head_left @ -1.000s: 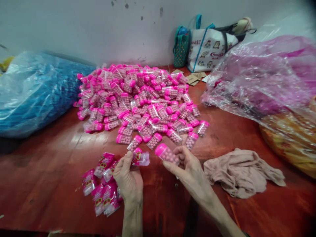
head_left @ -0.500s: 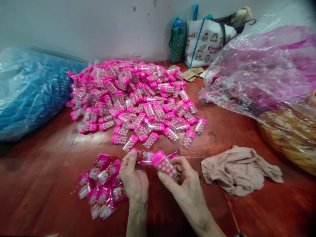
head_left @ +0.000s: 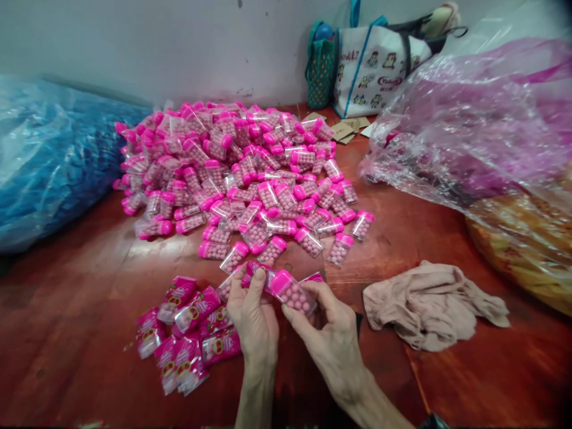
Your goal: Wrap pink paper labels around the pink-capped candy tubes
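Left hand (head_left: 254,316): your fingers pinch a pink wrapper (head_left: 255,267).
Right hand (head_left: 328,336): you grip a pink-capped bottle (head_left: 295,294), cap (head_left: 280,280) toward the wrapper.
Bottle pile (head_left: 236,173): lies beyond your hands.

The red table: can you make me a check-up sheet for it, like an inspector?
Surface: red table, patchy and shiny.
Things: heap of pink-capped bottles; pink packets at front left.
Clutter: crumpled cloth at right; cardboard pieces behind.
Hands: left hand holds a pink wrapper; right hand holds a bottle, cap toward the wrapper.
Cables: nothing seen.
Surroundings: wall behind; blue bag at left; white bag at back; shiny pink bag at right.
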The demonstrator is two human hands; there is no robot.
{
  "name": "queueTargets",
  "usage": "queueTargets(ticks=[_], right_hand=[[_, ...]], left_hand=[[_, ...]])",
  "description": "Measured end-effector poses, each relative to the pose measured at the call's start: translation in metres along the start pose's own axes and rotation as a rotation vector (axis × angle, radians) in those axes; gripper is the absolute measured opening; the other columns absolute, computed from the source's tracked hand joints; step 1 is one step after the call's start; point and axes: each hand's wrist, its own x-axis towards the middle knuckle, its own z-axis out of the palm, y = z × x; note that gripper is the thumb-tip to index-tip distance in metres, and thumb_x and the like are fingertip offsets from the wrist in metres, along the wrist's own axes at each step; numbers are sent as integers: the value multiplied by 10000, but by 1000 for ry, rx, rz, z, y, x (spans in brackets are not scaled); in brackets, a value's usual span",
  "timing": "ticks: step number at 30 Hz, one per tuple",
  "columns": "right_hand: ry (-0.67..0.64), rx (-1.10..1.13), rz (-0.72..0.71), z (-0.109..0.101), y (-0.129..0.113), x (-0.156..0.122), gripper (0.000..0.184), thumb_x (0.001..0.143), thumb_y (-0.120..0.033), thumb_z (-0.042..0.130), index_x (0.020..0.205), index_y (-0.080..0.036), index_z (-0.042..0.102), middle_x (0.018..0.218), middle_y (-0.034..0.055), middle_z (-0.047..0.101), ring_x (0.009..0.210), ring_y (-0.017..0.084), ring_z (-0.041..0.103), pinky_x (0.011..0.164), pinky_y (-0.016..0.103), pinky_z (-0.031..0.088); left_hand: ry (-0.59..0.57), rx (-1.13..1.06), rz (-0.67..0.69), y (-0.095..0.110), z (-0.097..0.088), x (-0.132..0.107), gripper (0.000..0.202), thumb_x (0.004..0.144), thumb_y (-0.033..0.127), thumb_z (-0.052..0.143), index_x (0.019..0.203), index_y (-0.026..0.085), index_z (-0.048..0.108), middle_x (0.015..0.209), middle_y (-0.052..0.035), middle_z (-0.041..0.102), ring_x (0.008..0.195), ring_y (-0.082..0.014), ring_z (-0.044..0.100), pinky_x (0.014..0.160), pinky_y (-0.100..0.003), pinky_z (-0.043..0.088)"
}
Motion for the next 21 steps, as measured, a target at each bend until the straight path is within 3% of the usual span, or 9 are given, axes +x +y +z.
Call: queueTargets(ticks=[5,11,16,21], right_hand=[[93,-74,-153,4,9,0,163,761,-152,602,918,-187,582,774,2,632,621,119,576,588,212,468],[167,-105,-247,4,13,2,204,775,-150,606,973,-180,568,838,26,651,700,133,614,645,224,489],[123,4,-118,2,10,0,243,763,-208,637,1003,-184,605,848,30,675,691,151,623,646,252,510],[55,215,95,1,8,0,215,744,-236,659,949,-190,614,753,5,680,616,136,622,566,225,512]], left_hand=[[-96,-13,-90,-3,3,-10,111,727,193,655,815,140,614,734,-19,675,704,-150,647,698,-283,504],[-259,6,-248,1,4,-16,163,789,209,585,918,129,645,890,-97,702,887,-215,647,824,-359,484],[-360,22,-311,0,-3,-10,213,802,245,574,965,133,653,1039,-132,672,1004,-252,607,885,-388,460],[-366,-37,-347,-4,-7,-8,293,773,281,612,1046,174,624,1129,-124,637,1081,-275,560,913,-417,442]])
